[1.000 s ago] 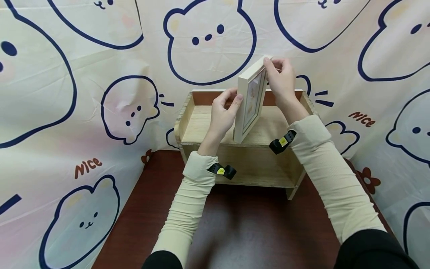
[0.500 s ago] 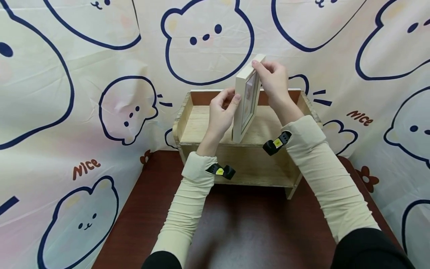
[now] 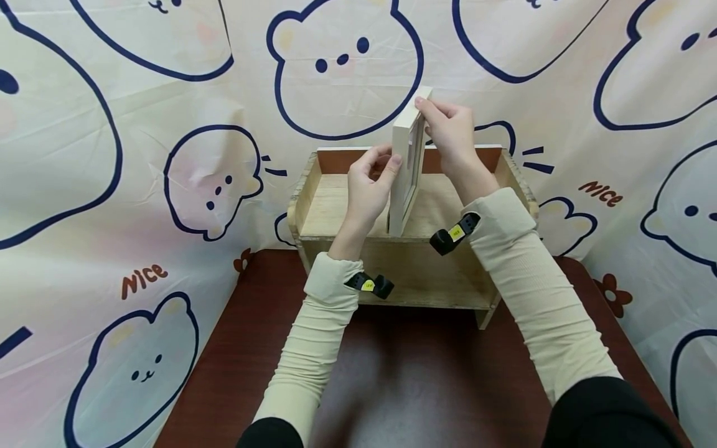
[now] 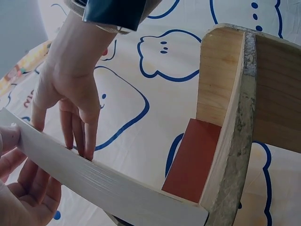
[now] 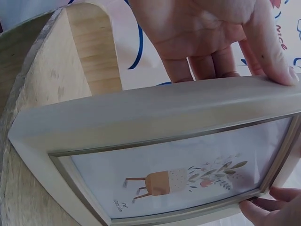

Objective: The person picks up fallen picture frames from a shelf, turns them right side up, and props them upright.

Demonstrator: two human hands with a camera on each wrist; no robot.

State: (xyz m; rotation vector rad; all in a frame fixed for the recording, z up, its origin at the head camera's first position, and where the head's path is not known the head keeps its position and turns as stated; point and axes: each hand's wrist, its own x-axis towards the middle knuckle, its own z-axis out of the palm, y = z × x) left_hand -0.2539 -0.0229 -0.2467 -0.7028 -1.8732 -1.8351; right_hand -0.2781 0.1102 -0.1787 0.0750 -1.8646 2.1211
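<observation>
A cream picture frame [image 3: 407,168] stands upright, almost edge-on, over the upper board of a small wooden shelf [image 3: 336,205]. Behind its glass, the right wrist view shows a drawing of a potted plant on legs [image 5: 160,182]. My left hand [image 3: 366,190] pinches the near side edge, its thumb on the front. Higher up, my right hand [image 3: 452,138] grips the top far corner, thumb on the top edge. The frame's lower end is level with the board's front edge; I cannot tell whether it rests there. In the left wrist view the right hand [image 4: 70,89] shows beyond the frame.
The shelf has raised side panels [image 4: 228,136], a reddish-brown back strip [image 3: 343,162] and a lower level [image 3: 426,274]. It stands on a dark brown table [image 3: 426,379]. A cloth printed with cartoon animals [image 3: 218,99] hangs behind and along both sides.
My right hand has moved left, swinging the frame's far side leftward so its picture shows less. The left hand has stayed nearly in place on the near edge.
</observation>
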